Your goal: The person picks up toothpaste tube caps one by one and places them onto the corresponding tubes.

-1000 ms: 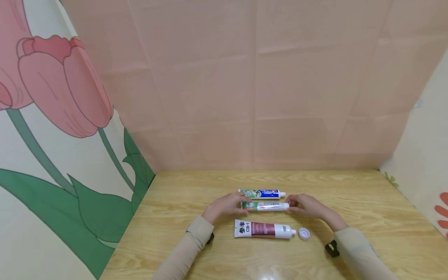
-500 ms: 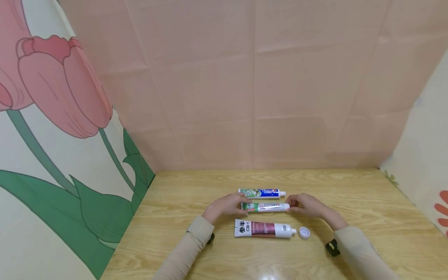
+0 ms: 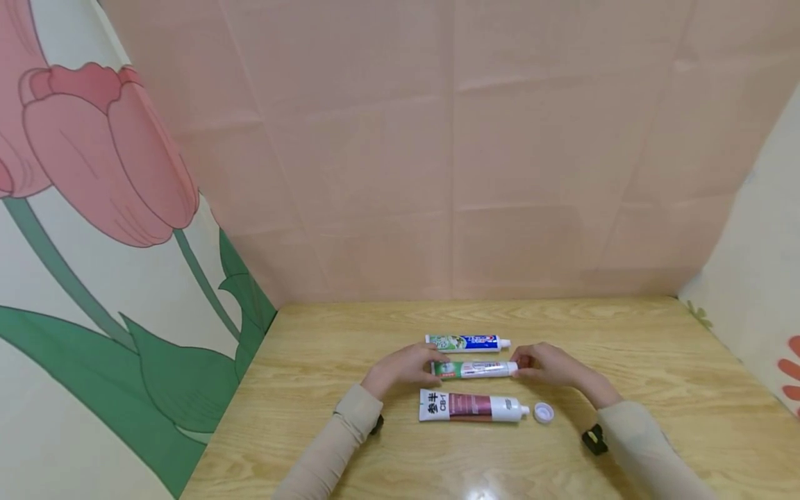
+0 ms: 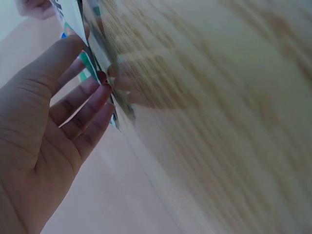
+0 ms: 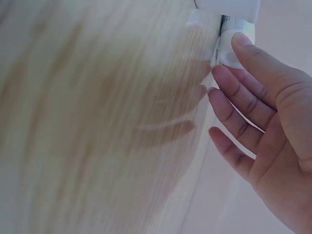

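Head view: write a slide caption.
Left hand and right hand at opposite ends of the middle tube, an uncapped maroon tube and white cap nearby.

In the head view, the left hand (image 3: pixel 400 366) covers the tail end of the shiny green-and-white toothpaste tube (image 3: pixel 481 369), and the right hand (image 3: pixel 550 364) partly hides its white round cap (image 3: pixel 512 369). Fine print on that tube is too small to read. The bottom edge cuts off both beige cloth sleeves (image 3: pixel 328 444). The yellowish wood-grain table (image 5: pixel 97 122) blurs in both wrist views; the right one's top edge crops a smooth white shape (image 5: pixel 231 6).
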{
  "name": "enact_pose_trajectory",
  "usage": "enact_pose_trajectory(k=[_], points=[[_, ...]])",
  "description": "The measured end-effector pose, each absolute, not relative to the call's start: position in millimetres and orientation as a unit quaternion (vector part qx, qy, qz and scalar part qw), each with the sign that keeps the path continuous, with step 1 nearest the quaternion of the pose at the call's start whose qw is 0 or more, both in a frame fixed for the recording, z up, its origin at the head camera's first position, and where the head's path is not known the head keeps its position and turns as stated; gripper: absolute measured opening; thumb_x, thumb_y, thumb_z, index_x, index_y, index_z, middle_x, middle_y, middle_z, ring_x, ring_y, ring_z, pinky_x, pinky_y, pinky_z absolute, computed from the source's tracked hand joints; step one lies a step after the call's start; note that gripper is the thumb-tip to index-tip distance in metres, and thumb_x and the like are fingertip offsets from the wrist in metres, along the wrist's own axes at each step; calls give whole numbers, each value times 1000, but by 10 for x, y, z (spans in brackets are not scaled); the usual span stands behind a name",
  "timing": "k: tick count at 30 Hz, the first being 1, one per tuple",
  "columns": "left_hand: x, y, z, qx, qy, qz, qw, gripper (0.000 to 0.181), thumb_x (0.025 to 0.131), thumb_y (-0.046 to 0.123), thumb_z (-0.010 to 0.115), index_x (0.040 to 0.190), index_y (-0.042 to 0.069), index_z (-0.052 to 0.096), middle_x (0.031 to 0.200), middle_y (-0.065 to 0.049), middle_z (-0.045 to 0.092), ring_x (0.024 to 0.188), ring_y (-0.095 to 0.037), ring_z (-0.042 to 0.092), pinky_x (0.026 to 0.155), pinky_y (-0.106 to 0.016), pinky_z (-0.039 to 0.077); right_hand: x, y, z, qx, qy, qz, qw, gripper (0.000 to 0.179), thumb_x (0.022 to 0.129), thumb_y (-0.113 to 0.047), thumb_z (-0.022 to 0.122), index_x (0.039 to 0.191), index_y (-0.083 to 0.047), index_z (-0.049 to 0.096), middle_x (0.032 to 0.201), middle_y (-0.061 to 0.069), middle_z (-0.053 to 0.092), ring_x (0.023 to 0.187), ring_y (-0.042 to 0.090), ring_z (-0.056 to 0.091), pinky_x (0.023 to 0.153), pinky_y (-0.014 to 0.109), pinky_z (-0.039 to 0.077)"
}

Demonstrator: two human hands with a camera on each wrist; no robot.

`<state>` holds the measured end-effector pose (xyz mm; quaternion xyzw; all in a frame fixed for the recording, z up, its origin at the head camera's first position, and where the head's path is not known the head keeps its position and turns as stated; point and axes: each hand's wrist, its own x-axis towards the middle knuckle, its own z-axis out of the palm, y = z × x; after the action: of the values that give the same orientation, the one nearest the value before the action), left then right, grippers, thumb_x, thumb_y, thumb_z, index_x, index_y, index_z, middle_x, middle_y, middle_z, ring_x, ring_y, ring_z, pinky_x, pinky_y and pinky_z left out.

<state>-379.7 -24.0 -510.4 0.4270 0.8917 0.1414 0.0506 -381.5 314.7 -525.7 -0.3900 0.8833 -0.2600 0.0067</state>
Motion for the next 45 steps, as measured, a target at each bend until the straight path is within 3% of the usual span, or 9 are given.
enact_pose_trajectory(k=[8, 13, 21, 26, 34, 45], points=[[-3798, -264, -5129, 421, 895, 134, 52, 48, 81, 32, 70, 125, 14, 59, 109, 4, 59, 91, -6, 53, 83, -15, 44, -3822, 3134, -5248, -386, 877, -283, 36, 15, 85, -24, 68, 92, -13, 62, 71, -6, 57, 62, 4, 50, 56, 20, 45], [-3822, -277, -5135, 417, 896, 143, 55, 48, 81, 30, 71, 125, 14, 59, 106, 3, 59, 85, -4, 52, 78, -12, 44, -3849, 3118, -5261, -388, 876, -284, 36, 17, 84, -24, 68, 93, -12, 61, 70, -6, 57, 61, 3, 50, 55, 19, 45], [-3809, -283, -5120, 405, 903, 129, 63, 52, 82, 34, 70, 128, 16, 55, 108, 4, 57, 92, -6, 52, 82, -15, 44, -3874, 3124, -5267, -396, 873, -283, 33, 19, 84, -24, 68, 95, -10, 61, 71, -6, 59, 62, 3, 51, 56, 19, 46], [-3798, -280, -5116, 407, 901, 131, 68, 53, 82, 36, 68, 129, 15, 54, 109, 2, 56, 92, -7, 51, 80, -15, 44, -3865, 3159, -5269, -406, 871, -277, 18, 27, 85, -23, 67, 105, -6, 59, 73, -7, 60, 64, 2, 53, 59, 20, 47], [-3750, -286, -5134, 402, 905, 129, 48, 52, 87, 41, 61, 134, 20, 49, 127, 3, 51, 113, -9, 49, 97, -23, 42, -3810, 3189, -5253, -401, 869, -290, 32, 50, 89, -28, 61, 128, 0, 46, 77, -6, 60, 69, 4, 56, 61, 23, 50], [-3655, -239, -5043, 438, 894, 95, -13, 49, 92, 44, 51, 136, 23, 46, 125, 4, 53, 111, -8, 48, 96, -21, 42, -3743, 3295, -5270, -403, 860, -311, -27, 45, 92, -21, 58, 133, -6, 45, 82, 0, 62, 69, 7, 58, 59, 23, 49]])
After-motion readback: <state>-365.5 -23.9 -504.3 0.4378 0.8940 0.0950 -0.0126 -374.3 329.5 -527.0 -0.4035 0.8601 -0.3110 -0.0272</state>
